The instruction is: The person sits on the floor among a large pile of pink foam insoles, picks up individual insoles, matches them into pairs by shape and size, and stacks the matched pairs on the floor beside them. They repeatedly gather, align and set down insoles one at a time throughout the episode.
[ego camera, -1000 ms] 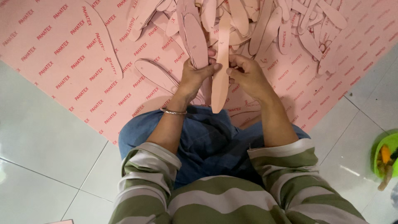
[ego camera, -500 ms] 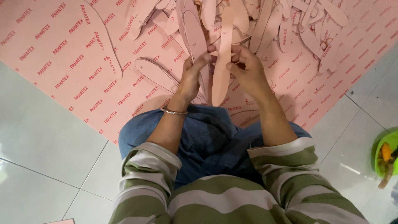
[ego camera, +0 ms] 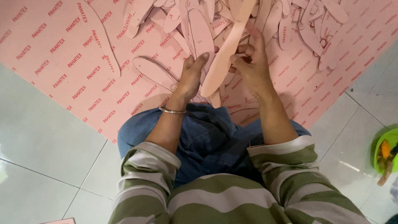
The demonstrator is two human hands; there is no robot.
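Head view, your right hand [ego camera: 253, 66] clamped on a pink insole cutout [ego camera: 226, 54], now raised higher than a moment ago, your left hand [ego camera: 191, 76] touching its lower end, fingers loosely curled, pink sheet [ego camera: 62, 62] on the floor beneath.

You hold one long pink insole cutout [ego camera: 226, 54] tilted, its rounded end toward you, above the pink printed sheet [ego camera: 70, 70] on the floor.

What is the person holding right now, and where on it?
The right hand grips a pink insole cutout at its middle; the left hand touches its lower end.
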